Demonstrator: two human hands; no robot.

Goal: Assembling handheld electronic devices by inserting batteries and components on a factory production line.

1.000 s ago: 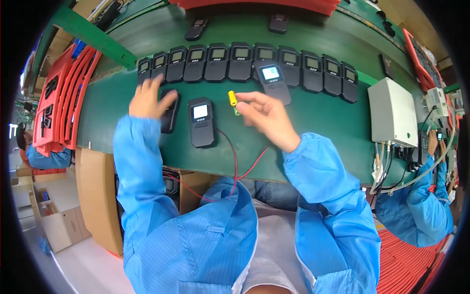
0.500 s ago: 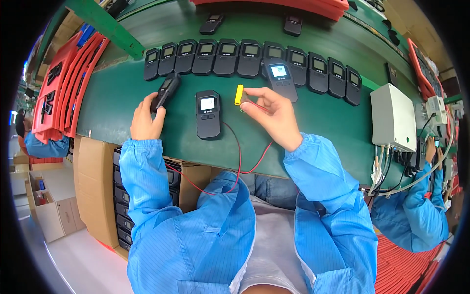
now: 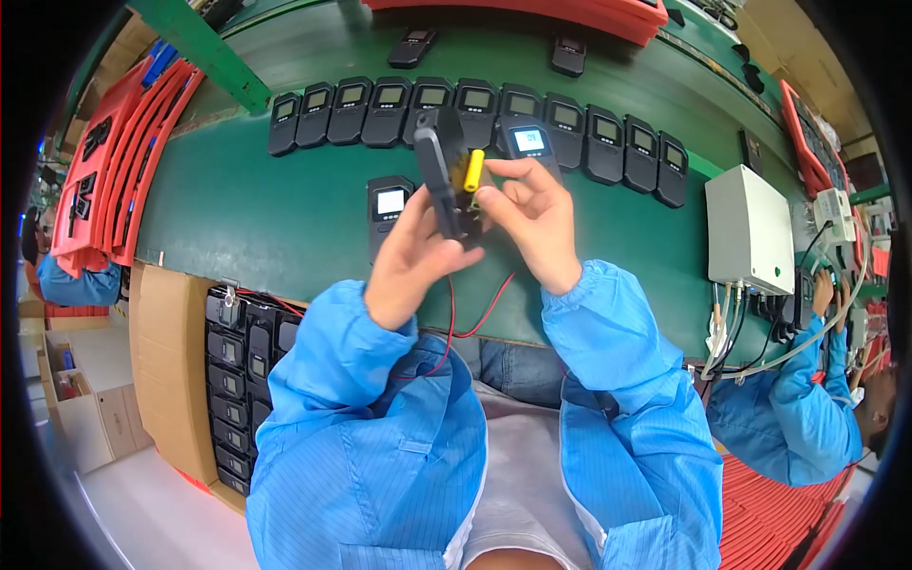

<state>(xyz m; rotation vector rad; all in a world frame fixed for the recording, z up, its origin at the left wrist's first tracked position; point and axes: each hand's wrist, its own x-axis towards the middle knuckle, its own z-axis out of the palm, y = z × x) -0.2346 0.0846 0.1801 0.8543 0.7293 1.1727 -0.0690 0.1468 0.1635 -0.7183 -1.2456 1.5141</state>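
Note:
My left hand [image 3: 404,261] is wrapped round a black handheld meter [image 3: 434,180], tilted up on edge in front of me. Close against that meter, my right hand [image 3: 540,214] pinches a yellow battery-shaped cylinder [image 3: 474,171] between thumb and fingers. A red wire [image 3: 452,318] hangs below the hands to the table edge; its upper end is hidden. Partly behind my left hand lies another meter [image 3: 388,202] with a lit screen. A second lit meter [image 3: 529,142] lies beyond my right hand, overlapping a curved row of black meters [image 3: 388,116].
Two more meters, one being a dark unit [image 3: 412,47], lie farther back. A white box [image 3: 750,233] with cables stands at right. Red trays [image 3: 104,180] stack at left. A cardboard box [image 3: 171,370] below holds several meters [image 3: 228,385]. A co-worker's hands [image 3: 830,293] show far right.
My left hand has brought the black meter from the left to the middle, up against the yellow cylinder. The right hand still pinches the cylinder, nearly in place.

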